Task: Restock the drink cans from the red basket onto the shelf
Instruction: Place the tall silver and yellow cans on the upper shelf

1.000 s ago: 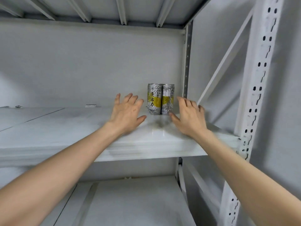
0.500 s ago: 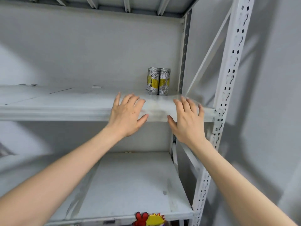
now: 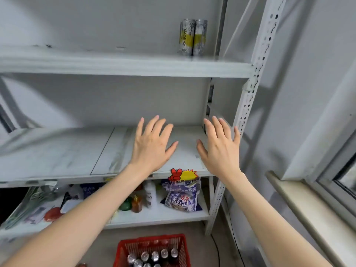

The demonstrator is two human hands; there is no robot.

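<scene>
Head view: two drink cans, silver with yellow labels, are seen standing upright and touching side by side at the right rear of the upper shelf, close to the back post. Further cans are seen standing upright, tops showing, inside the red basket, which is set on the floor below the shelving and is cut off by the lower edge of the frame.

The left hand and the right hand are held out, backs to the camera, in front of the right part of the middle shelf. The fingers of both are spread wide and straight, and nothing is gripped in either. Whether the palms touch the shelf board cannot be told. The two hands are near each other, thumbs turned inward, with a gap between them.

A red and yellow sticker is fixed to the front edge of the middle shelf. On the lowest shelf a purple and white bag, a white bottle, an amber bottle and a green object are noted. A perforated white upright bounds the shelving on the right, and a window sill is seen beyond it.
</scene>
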